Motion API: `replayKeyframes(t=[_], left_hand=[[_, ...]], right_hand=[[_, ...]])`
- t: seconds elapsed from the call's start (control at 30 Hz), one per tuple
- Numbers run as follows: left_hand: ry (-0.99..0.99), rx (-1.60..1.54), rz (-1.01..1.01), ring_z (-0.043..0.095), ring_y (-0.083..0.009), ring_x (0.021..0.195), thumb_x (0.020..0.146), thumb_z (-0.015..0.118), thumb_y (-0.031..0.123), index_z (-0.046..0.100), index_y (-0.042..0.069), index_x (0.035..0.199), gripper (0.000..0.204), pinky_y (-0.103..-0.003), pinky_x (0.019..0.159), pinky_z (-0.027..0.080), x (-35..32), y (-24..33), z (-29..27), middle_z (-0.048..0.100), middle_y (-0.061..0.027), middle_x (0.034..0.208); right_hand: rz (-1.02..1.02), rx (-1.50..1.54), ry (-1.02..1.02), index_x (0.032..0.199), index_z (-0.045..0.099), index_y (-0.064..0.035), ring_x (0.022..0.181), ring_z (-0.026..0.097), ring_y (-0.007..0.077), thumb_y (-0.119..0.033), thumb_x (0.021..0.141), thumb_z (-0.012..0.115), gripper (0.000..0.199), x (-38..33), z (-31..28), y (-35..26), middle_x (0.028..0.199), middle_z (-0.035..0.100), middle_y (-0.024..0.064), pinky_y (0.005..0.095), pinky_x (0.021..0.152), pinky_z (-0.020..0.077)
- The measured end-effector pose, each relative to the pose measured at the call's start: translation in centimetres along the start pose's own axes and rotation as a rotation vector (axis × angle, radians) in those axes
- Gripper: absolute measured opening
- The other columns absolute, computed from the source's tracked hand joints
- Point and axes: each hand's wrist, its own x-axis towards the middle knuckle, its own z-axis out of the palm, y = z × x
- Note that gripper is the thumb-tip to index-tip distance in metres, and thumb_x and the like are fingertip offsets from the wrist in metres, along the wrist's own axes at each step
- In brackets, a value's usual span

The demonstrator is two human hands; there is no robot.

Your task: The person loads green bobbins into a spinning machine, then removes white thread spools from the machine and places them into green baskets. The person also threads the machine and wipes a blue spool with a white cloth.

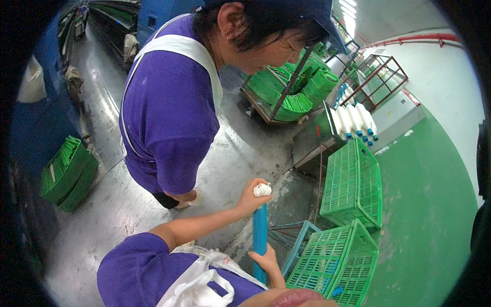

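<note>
A long blue tube (260, 227) runs toward my body between my two hands. My left hand (251, 197) is closed at its far end, around a bundle of white yarn (262, 190) whose rounded, stranded end shows above the fingers. Lower down, my right hand (267, 260) grips the tube from its right side; some of those fingers are hidden. Whether the yarn sits on the tube or inside it, I cannot tell.
A co-worker in a purple shirt (171, 97) stands close at the left. Two green crates (340, 179) are on my right, beside a blue metal frame (299, 248). White yarn bobbins (353, 120) lie beyond them. Farther back stands a cart (271, 115) with green containers.
</note>
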Motion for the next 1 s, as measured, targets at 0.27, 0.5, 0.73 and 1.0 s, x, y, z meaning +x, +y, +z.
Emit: replayKeyframes(t=[0.27,0.5,0.73,1.0], left_hand=[[-0.032,-0.208,-0.264,0.057,-0.0115,0.081,0.072,0.072,0.003,0.051,0.008,0.110,0.043,-0.026,0.069,0.047,0.7,-2.6,0.0,0.059,-0.0032,0.090],[-0.087,-0.276,-0.473,0.059,-0.0149,0.082,0.074,0.068,0.001,0.048,0.009,0.117,0.048,-0.029,0.069,0.050,1.6,-3.1,0.0,0.059,-0.0059,0.097],[-0.092,-0.320,-0.533,0.060,-0.0185,0.085,0.086,0.059,0.007,0.051,0.004,0.118,0.034,-0.032,0.067,0.052,3.2,-3.8,-0.3,0.061,-0.0095,0.097],[-0.209,-0.143,-0.681,0.059,-0.0149,0.077,0.086,0.060,0.016,0.060,0.002,0.108,0.026,-0.031,0.066,0.048,3.3,-6.0,0.4,0.063,-0.0065,0.092]], right_hand=[[0.092,0.281,-0.079,0.091,0.058,-0.0035,0.067,0.061,0.0164,-0.027,0.068,0.075,0.037,0.3,0.5,0.1,0.081,0.063,0.0103,0.0312,0.061,0.0474],[0.108,1.191,-0.610,0.096,0.055,-0.0012,0.068,0.059,0.0150,-0.023,0.072,0.073,0.037,-0.2,0.9,0.1,0.076,0.062,0.0076,0.0305,0.062,0.0472],[0.141,0.353,-0.126,0.095,0.056,-0.0036,0.067,0.058,0.0122,-0.025,0.073,0.073,0.035,-0.5,0.2,0.8,0.076,0.061,0.0042,0.0282,0.061,0.0470],[0.253,0.333,0.296,0.098,0.057,-0.0001,0.065,0.061,0.0160,-0.020,0.068,0.077,0.042,-6.7,-7.5,0.7,0.073,0.063,0.0085,0.0336,0.061,0.0505]])
